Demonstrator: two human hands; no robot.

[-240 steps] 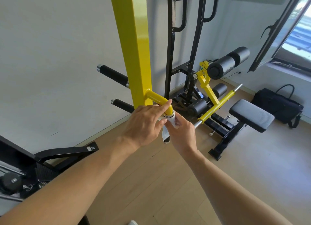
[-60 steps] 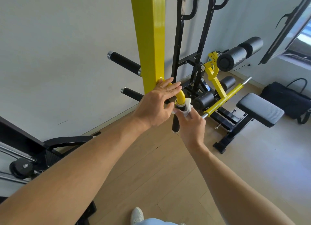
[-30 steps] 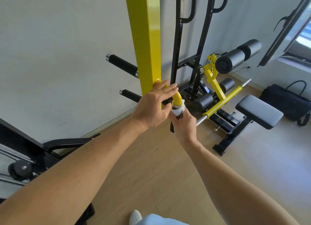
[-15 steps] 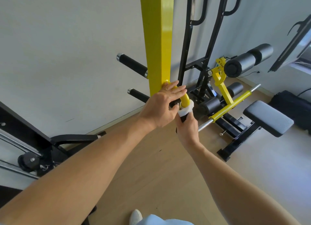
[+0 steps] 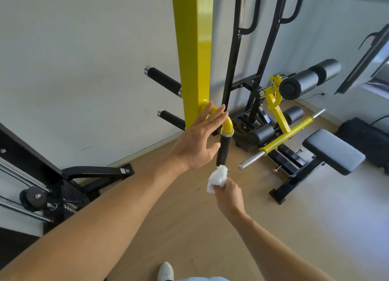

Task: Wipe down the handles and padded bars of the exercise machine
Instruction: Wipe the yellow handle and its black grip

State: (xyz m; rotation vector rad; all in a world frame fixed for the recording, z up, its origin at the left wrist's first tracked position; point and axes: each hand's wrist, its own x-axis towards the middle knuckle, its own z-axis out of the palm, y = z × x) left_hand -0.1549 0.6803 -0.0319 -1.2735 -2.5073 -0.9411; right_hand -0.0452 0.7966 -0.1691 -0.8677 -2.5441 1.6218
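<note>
Below the black grip (image 5: 223, 150), the right hand (image 5: 228, 193) pinches a crumpled wipe (image 5: 217, 177), seemingly just off its tip, while the flat, open-fingered left hand (image 5: 199, 142) steadies the yellow bend (image 5: 227, 124).

One view only, from a camera on the person's head, looking forward and steeply down along both forearms toward the floor (image 5: 315, 228) and the foot of the wall (image 5: 73, 70). It sits close to the yellow post (image 5: 194, 49), which fills the top centre, with the bench (image 5: 334, 151) farther off to the right. The wide lens bends straight edges near the frame's borders, and a shoe (image 5: 165, 271) shows at the bottom edge.
</note>
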